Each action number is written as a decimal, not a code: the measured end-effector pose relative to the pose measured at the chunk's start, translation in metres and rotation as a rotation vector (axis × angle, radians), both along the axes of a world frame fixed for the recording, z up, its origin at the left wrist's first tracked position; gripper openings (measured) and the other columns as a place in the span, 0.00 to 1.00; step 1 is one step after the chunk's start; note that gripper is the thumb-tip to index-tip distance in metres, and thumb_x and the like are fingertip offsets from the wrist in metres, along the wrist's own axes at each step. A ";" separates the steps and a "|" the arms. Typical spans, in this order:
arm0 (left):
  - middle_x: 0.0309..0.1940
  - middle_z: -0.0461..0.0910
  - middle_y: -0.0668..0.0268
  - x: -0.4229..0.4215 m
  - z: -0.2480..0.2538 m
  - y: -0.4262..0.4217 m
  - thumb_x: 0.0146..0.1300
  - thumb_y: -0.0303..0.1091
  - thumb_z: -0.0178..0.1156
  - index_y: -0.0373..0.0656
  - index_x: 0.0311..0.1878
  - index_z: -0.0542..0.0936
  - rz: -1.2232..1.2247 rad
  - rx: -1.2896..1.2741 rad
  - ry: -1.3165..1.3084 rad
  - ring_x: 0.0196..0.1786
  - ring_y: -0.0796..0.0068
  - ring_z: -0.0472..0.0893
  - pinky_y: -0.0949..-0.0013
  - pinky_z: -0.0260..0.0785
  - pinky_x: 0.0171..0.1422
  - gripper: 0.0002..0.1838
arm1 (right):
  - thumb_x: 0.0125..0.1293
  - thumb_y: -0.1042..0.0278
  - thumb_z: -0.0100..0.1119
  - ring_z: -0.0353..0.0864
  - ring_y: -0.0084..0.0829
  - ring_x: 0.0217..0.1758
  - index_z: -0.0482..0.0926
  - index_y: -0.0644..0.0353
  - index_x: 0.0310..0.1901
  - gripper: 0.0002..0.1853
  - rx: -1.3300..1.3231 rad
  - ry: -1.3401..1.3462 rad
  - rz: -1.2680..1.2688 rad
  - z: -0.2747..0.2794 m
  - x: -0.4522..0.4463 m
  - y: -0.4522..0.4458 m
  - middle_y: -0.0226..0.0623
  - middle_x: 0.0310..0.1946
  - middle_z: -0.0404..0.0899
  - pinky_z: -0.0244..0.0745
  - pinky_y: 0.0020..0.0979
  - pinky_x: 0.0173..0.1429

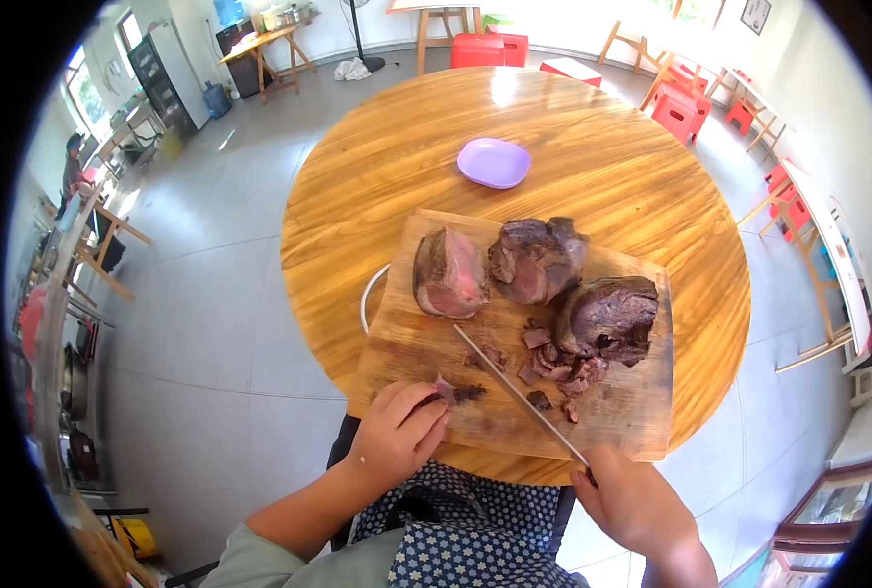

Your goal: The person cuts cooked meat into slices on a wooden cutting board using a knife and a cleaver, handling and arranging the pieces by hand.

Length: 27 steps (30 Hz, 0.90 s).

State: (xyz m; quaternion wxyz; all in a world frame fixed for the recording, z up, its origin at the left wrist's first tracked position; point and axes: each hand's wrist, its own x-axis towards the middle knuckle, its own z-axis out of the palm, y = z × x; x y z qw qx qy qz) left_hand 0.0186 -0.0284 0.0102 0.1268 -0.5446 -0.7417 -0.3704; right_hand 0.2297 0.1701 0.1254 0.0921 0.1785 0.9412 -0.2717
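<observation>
My right hand (634, 498) grips the handle of a long knife (520, 394), whose blade slants up and left across the wooden cutting board (397, 338). At the board's near left, my left hand (403, 429) is closed with its fingertips on a small piece of meat (446, 389); dark scraps lie beside it. Three big chunks of cooked meat rest farther back: a pinkish one (452, 274) on the left, a dark one (538, 261) in the middle and another dark one (608, 319) on the right. Cut pieces (553, 365) are heaped by the right chunk.
The board lies on a round wooden table (357, 176). A purple plate (495, 163) sits beyond the board. Red stools (679, 110) and a long table (828, 250) stand to the right and behind. Another person (73, 171) is at the far left by a counter.
</observation>
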 end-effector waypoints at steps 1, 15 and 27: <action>0.47 0.81 0.56 0.000 0.000 0.002 0.54 0.23 0.73 0.38 0.42 0.84 -0.004 0.006 -0.003 0.46 0.52 0.83 0.55 0.76 0.49 0.12 | 0.73 0.63 0.61 0.81 0.57 0.32 0.69 0.62 0.42 0.13 0.006 -0.003 -0.004 0.005 0.002 -0.004 0.51 0.30 0.79 0.73 0.51 0.34; 0.50 0.75 0.58 -0.004 -0.001 0.005 0.50 0.23 0.69 0.40 0.54 0.85 -0.064 -0.070 -0.020 0.48 0.56 0.79 0.58 0.76 0.52 0.23 | 0.76 0.65 0.55 0.80 0.63 0.37 0.71 0.59 0.49 0.09 -0.070 -0.074 -0.022 0.008 0.014 -0.020 0.55 0.41 0.79 0.74 0.58 0.38; 0.49 0.74 0.58 -0.006 -0.009 0.005 0.51 0.25 0.69 0.39 0.54 0.85 -0.059 -0.056 -0.056 0.49 0.57 0.78 0.60 0.76 0.54 0.23 | 0.74 0.68 0.55 0.80 0.64 0.42 0.69 0.60 0.57 0.14 -0.141 -0.195 -0.032 0.022 -0.001 -0.023 0.57 0.46 0.80 0.74 0.58 0.42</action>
